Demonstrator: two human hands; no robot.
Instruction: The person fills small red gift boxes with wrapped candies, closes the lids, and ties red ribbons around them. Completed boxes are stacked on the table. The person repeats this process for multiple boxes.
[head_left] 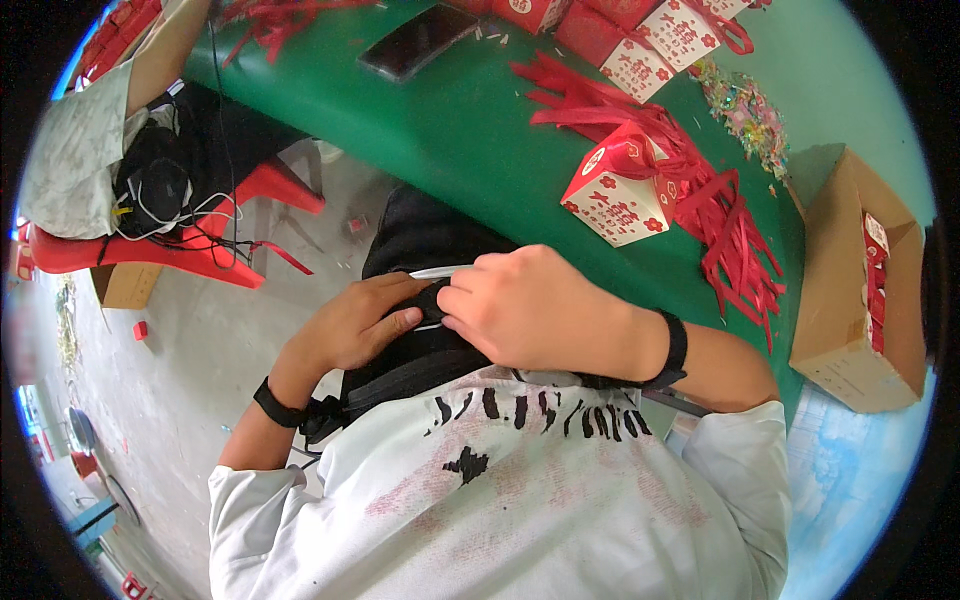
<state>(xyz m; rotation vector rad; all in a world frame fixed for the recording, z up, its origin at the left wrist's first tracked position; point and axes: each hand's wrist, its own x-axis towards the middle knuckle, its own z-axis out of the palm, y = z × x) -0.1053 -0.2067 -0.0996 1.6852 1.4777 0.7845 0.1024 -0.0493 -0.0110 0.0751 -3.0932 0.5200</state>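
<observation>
Both hands drawn in close to the chest, meeting over a black pouch (425,340) strapped at the waist. Left hand (355,322) curled, thumb laid along the pouch's top edge, fingers gripping the fabric. Right hand (530,305) bent down at the wrist, fingertips pinched at the pouch's white-lined opening, touching the left thumb. Black wristband on each wrist.

Green table (450,110) ahead. One red-and-white gift box (620,195), gabled top, stands near the table's edge among loose red ribbons (720,220). More red-and-white boxes (660,40) crowd the far edge. Dark phone (415,40) lies flat, far left of them. Open brown cardboard carton (850,290) sits to the right, below the table, red packs inside. Red plastic chair (200,250) at left, heaped with cables.
</observation>
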